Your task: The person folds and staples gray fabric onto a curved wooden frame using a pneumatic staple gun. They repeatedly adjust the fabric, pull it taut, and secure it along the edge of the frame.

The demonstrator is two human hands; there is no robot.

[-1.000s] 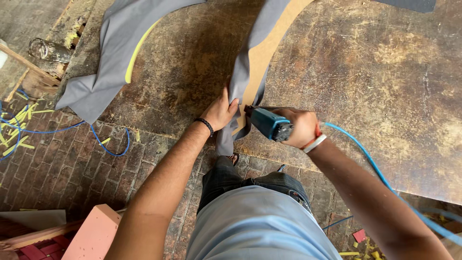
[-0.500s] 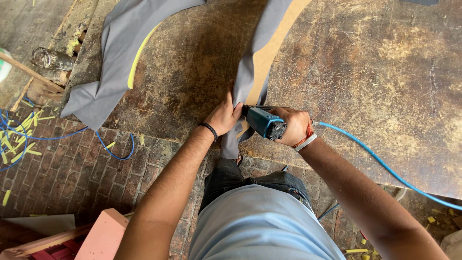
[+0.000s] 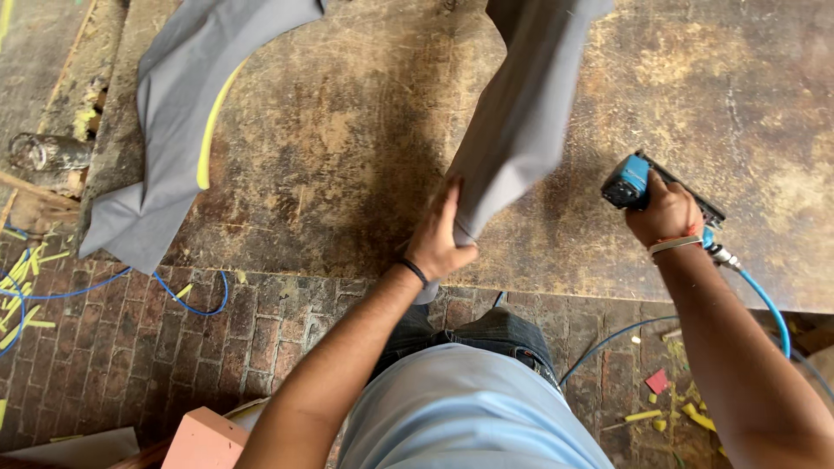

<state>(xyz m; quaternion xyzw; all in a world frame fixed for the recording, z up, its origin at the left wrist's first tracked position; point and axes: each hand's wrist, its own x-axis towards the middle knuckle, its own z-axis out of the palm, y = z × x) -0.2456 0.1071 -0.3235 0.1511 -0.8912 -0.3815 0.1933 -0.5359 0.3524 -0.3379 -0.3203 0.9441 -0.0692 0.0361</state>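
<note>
Grey fabric-covered panel (image 3: 521, 113), long and curved, rises off the worn brown wooden counter (image 3: 347, 148) and runs out of the top of the view. Its lower end sits at the counter's near edge, where the left hand (image 3: 439, 243) has its grip closed on it, thumb on one face and fingers pressed flat along the other. A dark band circles that wrist. The panel looks slightly blurred, so its seam and edge details cannot be told.

Off to the right, well apart from the panel, the right hand (image 3: 667, 213) has its grip clamped around the handle of a blue and black pneumatic staple gun (image 3: 647, 187), which rests low over the counter with its blue rear cap pointing left. A thin blue air hose (image 3: 769, 304) leaves the tool's base just beside the wrist, which wears a pale band and an orange thread, and follows the forearm down to the right edge.

A second grey fabric-covered piece with a yellow piping strip (image 3: 182, 130) lies on the left part of the counter, its lower corner hanging over the edge. Below it, a blue cable (image 3: 187, 300) loops across the dark brick floor (image 3: 130, 365), with yellow offcuts (image 3: 26, 269) scattered at the far left. A pink block (image 3: 204, 439) stands at the bottom edge, beside the person's light blue shirt.
</note>
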